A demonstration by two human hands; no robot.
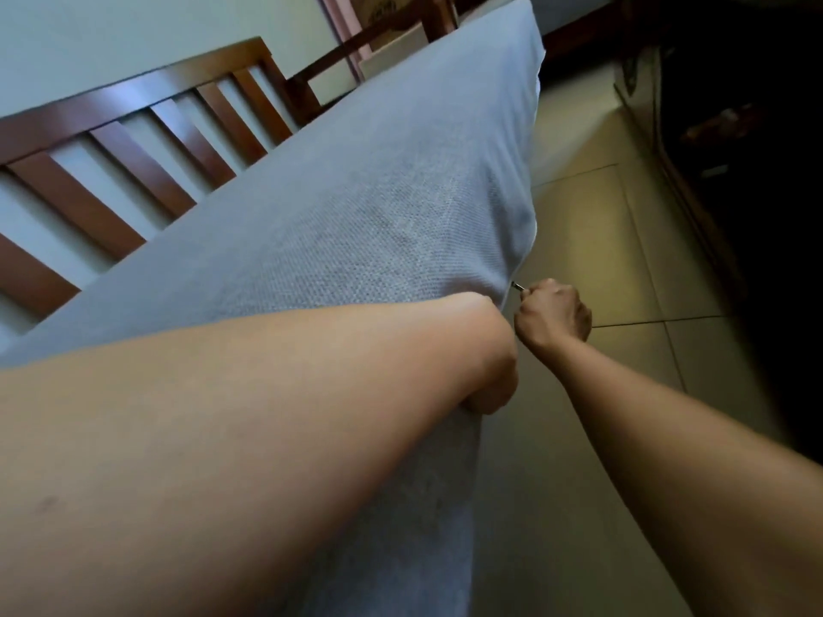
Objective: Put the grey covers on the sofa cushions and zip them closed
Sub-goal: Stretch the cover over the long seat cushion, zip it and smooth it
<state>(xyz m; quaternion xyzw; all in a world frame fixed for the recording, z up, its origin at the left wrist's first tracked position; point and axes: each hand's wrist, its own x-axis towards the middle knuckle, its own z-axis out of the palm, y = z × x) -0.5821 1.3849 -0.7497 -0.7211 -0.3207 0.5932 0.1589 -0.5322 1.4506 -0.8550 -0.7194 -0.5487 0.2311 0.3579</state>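
Observation:
A long cushion in a grey woven cover [356, 207] stands tilted on the sofa and fills the middle of the view. My left hand [490, 371] curls over its near right edge, gripping the cover, and my forearm lies across the fabric. Just to the right, my right hand [552, 313] is closed in a fist, pinching the small metal zipper pull [518, 286] at the cushion's edge. The zipper line itself is hidden on the far side of the edge.
The wooden slatted sofa back [133, 140] runs behind the cushion on the left. A second wooden frame [356, 42] stands farther back. Beige floor tiles [601, 242] lie to the right, with dark furniture [735, 171] along the right side.

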